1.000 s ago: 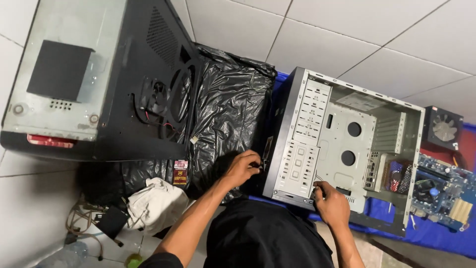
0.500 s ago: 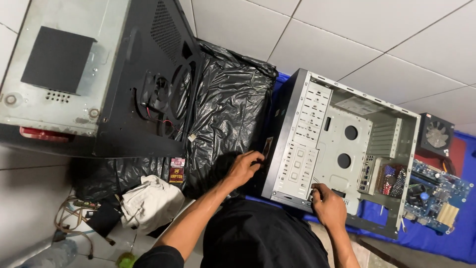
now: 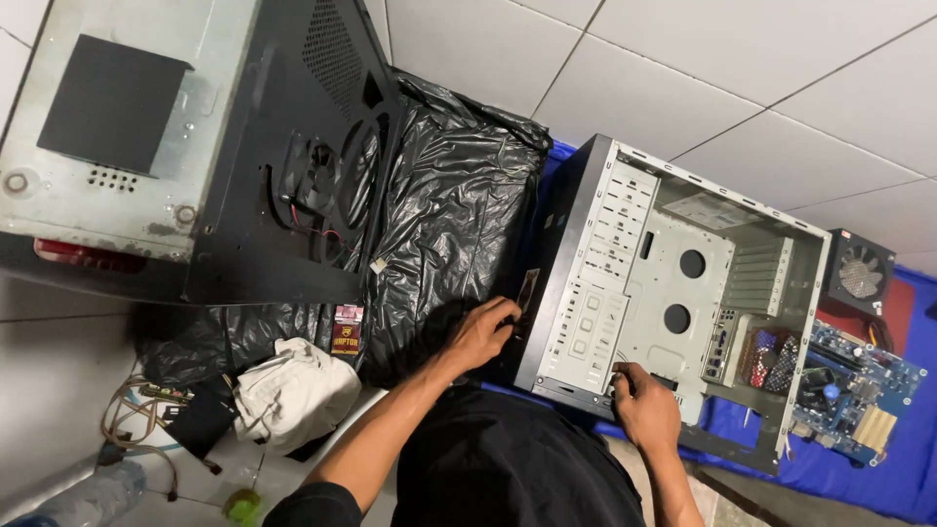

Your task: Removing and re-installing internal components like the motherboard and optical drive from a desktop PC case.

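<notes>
The open, grey sheet-metal computer case (image 3: 673, 293), lying on its side w/ the panel off, is being steadied by both hands, apparently so it is not sliding on the blue cloth (image 3: 908, 468) under it. The left hand (image 3: 480, 334) is being pressed against the case's black front face, fingers curled over the edge in a loose grip; nothing separate is being held in it. The right hand (image 3: 644, 410) is being curled at the case's near bottom rim, fingertips tucked inside the frame; whether something small is being pinched there cannot be told. Just left of the left hand, a crumpled, glossy black plastic sheet (image 3: 449, 205) is being used as floor cover, approx. under a second, larger black tower case (image 3: 195, 156) w/ a perforated side and a round fan cutout. Below-left of that hand, a wrinkled white rag (image 3: 293, 395) and a small red-and-black packet (image 3: 346, 330) are lying, w/ tangled beige cables (image 3: 132, 429) beyond. Right of the right hand, a blue motherboard (image 3: 849, 390) is resting flat on the cloth, and past it a boxy black power supply w/ a round fan grille (image 3: 859, 273). Smooth pale floor tiles (image 3: 683, 68) are lying beyond everything.
</notes>
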